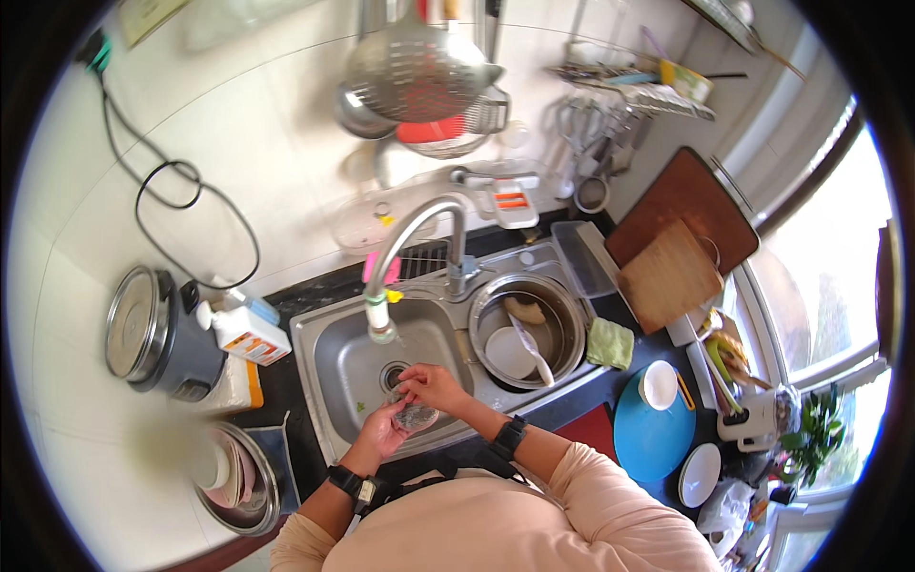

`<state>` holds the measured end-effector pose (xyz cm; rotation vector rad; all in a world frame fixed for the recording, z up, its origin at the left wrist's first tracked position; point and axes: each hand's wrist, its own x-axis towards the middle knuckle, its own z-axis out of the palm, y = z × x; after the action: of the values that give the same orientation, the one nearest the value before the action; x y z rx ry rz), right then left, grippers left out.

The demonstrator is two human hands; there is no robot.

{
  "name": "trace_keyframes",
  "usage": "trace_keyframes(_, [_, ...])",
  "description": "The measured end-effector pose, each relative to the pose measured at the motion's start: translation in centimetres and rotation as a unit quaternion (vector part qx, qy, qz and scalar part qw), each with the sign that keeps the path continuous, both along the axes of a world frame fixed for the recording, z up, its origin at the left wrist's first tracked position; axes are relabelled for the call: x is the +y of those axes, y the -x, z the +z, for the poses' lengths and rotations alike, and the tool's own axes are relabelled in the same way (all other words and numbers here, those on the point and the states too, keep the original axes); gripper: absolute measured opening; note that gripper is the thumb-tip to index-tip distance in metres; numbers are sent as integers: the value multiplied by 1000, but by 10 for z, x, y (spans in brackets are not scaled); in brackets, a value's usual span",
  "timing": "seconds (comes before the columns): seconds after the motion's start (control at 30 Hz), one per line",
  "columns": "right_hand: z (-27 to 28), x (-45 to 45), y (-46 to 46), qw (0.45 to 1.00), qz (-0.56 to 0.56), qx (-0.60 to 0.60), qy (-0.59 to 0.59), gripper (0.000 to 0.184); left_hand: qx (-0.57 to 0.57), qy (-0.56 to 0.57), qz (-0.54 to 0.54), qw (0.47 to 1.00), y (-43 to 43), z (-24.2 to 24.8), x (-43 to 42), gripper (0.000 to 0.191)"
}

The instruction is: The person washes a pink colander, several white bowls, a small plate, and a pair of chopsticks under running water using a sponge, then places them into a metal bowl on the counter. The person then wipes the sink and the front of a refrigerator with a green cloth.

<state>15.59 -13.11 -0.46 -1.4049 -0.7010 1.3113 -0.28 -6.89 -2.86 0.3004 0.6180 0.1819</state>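
Observation:
Over the near part of the stainless steel sink basin (429,325), my left hand (380,430) holds a small round grey, speckled object (416,417) from its left side. What it is made of cannot be told. My right hand (434,388) reaches across from the right, its bent fingers at the object's upper left edge, close to the left fingertips. Above both hands arches the metal faucet (422,211), its white-ended spout (379,318) pointing down with a faint trickle below. The drain (393,374) is partly hidden behind my right fingers.
A steel pot (479,329) right of the basin holds a white bowl (509,352) and a pale-handled utensil (535,357). A green cloth (610,343) lies beside it. Further right is a blue board (647,443). A rice cooker (182,350) and white bottle (254,334) stand left.

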Motion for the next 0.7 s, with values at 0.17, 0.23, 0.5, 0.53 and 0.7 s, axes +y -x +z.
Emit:
trace_keyframes(0.17, [-14, -50, -45, 995, -94, 38, -1, 22, 41, -19, -77, 996, -47, 3, -12, 32])
trace_keyframes(0.23, [-22, -67, -64, 991, -130, 21, 7, 23, 59, -28, -94, 993, -66, 4, -18, 33])
trace_keyframes(0.5, [-73, -110, -111, 971, -212, -114, -1, 19, 101, -56, -139, 984, -130, -1, -37, 32])
trace_keyframes(0.53, [-80, -112, -115, 962, -225, -150, 32, 18, 92, -60, -139, 984, -136, 0, -39, 32])
trace_keyframes(0.7, [-104, -126, -139, 913, -150, -355, 132, 23, 80, -87, -129, 985, -164, 9, -45, 33])
